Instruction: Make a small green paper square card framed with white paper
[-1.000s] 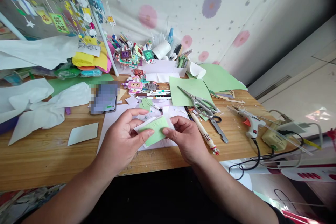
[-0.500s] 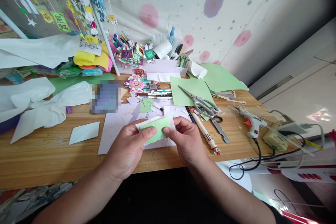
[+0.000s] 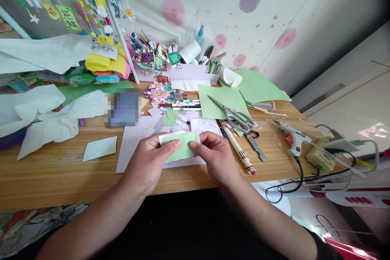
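Observation:
Between my two hands is a small light-green piece of paper [image 3: 179,149], backed by white paper that shows along its top and left edges. My left hand [image 3: 148,158] pinches its left side, thumb on the green face and fingers behind. Gripping the right side the same way is my right hand [image 3: 217,156], its thumb near the green paper's right edge. Below the held paper lies a pale lilac sheet [image 3: 129,150] with small green paper scraps [image 3: 170,119] on it. What my fingers do behind the paper is hidden.
Large scissors [image 3: 233,115] rest partly on a green sheet [image 3: 209,99]. A thick white pen [image 3: 236,146] lies right of my hands, with a glue gun [image 3: 294,140] and its cord farther right. At left are a folded white paper [image 3: 100,149] and a blurred-out object [image 3: 124,107].
The held paper has tilted so its green face shows more fully and lies more level. Both hands keep their grip, and the camera view has shifted slightly.

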### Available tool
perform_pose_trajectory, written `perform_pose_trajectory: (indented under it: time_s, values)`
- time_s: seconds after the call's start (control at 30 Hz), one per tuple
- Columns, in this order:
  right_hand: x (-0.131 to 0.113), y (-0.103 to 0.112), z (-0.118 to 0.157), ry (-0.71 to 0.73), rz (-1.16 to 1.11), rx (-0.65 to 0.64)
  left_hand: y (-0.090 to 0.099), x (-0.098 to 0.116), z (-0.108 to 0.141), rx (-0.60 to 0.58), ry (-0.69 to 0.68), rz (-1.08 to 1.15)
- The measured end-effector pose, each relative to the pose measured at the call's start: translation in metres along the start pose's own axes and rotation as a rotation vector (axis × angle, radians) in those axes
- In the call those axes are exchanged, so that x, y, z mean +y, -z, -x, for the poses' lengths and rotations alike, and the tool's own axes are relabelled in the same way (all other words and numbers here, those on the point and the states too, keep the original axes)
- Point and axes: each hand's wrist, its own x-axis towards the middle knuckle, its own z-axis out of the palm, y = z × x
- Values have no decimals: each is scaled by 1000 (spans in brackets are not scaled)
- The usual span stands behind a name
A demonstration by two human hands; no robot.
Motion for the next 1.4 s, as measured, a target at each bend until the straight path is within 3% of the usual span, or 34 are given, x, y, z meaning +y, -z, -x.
perform_pose_trajectory:
  time_s: [0.3,0.63,0.9,1.17,1.4]
  values:
    - [2,1,0,22,-40,14,-7,5,0,-73,128,167]
    - [4,0,6,93,196,70,-8,-2,0,-31,-30,57]
    - [-5,5,4,32,161,-57,-3,-1,3,-70,22,-8]
    - [-2,6,5,-46,88,5,-5,2,7,-66,77,-52]
    - [3,9,5,42,98,54,1,3,7,-99,116,-48]
